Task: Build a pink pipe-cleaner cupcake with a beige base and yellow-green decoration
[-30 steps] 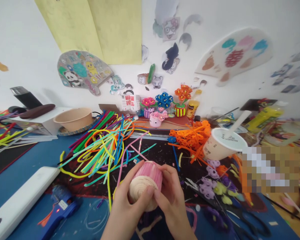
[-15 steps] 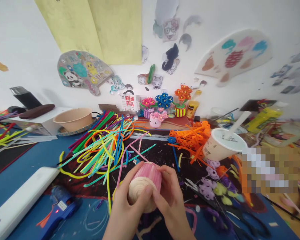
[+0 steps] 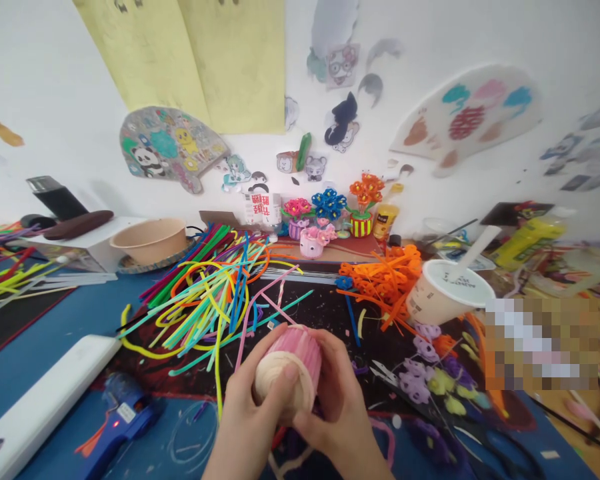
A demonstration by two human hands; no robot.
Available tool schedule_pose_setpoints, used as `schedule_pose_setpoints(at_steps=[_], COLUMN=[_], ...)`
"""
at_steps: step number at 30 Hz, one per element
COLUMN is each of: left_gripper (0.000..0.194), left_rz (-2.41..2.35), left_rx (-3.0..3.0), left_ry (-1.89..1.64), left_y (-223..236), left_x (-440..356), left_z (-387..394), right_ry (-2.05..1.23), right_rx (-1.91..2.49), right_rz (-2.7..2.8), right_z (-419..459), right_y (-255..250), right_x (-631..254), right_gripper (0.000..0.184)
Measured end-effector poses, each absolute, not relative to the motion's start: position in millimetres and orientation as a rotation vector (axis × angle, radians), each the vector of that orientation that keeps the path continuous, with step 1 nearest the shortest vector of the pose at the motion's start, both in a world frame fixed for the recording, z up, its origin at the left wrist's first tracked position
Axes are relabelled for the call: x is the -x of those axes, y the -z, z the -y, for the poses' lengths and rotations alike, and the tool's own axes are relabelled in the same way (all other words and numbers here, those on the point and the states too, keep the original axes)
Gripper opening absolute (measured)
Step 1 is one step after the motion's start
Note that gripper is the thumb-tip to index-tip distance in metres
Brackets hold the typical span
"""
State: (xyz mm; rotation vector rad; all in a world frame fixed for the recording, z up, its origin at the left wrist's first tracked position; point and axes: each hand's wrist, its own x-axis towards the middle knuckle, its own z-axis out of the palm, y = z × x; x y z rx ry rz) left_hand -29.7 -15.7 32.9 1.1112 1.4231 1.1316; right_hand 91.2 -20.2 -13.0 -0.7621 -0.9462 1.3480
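A small pot wrapped in pink and cream pipe cleaners (image 3: 298,353) sits between my two hands, tilted so its cream coiled end faces me. My left hand (image 3: 253,407) wraps the left side, its thumb pressed on the coil. From the right, my right hand (image 3: 337,400) grips the pot, with its thumb low at the rim of the coil and its fingers around the pink side. Left of the hands lies a blue glue gun (image 3: 123,420) with a small red light on. Scissors (image 3: 480,433) with black handles rest to the right.
Loose coloured pipe cleaners (image 3: 215,287) spread behind the hands. Orange pipe-cleaner pieces (image 3: 385,277) lie beside a lidded cup (image 3: 447,293) with a straw. Purple flowers (image 3: 417,377) sit at right, a white long case (image 3: 45,400) at left. Finished flower pots (image 3: 361,223) stand by the wall.
My right thumb has slid down off the middle of the coil towards its lower rim. The pot has turned slightly between my hands, and the camera view has shifted a little.
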Motion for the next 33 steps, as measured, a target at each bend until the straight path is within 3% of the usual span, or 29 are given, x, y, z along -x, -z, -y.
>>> schedule_pose_setpoints(at_steps=[2, 6, 10, 14, 17, 22, 27, 33], left_gripper=[0.061, 0.058, 0.055, 0.046, 0.034, 0.022, 0.033, 0.026], left_rz=[-1.409, -1.422, -1.419, -1.449, -1.56, -1.178, -0.846, -0.646], left_rx=[-1.046, -1.0, -1.144, -1.503, -1.624, -1.668, -1.63, -1.442], left_ry=[-1.149, -1.157, -1.182, -1.29, -1.543, -1.566, -1.357, -1.416], left_y=[-34.6, -33.7, -36.2, -69.9, -109.2, -151.3, -157.3, -152.7], left_x=[27.9, 25.5, 32.7, 48.6, 53.3, 39.9, 25.3, 9.8], left_z=[13.8, 13.6, 9.5, -6.7, -22.4, -46.8, -60.8, -74.9], right_ry=[-1.299, -0.977, -0.871, -0.745, -0.648, -0.519, -0.24, -0.156], right_rx=[0.794, 0.951, 0.942, 0.898, 0.847, 0.799, 0.717, 0.648], right_rz=[1.041, 1.29, 1.184, 1.071, 1.149, 1.299, 1.327, 1.191], right_z=[20.0, 14.3, 3.1, -12.3, -26.6, -53.4, -79.0, -98.5], right_y=[15.0, 16.7, 12.9, 2.7, -11.2, -48.4, -79.4, -81.0], right_x=[-90.5, -91.7, -90.6, -86.9, -86.7, -91.9, -96.5, -94.9], right_gripper=[0.08, 0.071, 0.066, 0.051, 0.057, 0.07, 0.072, 0.055])
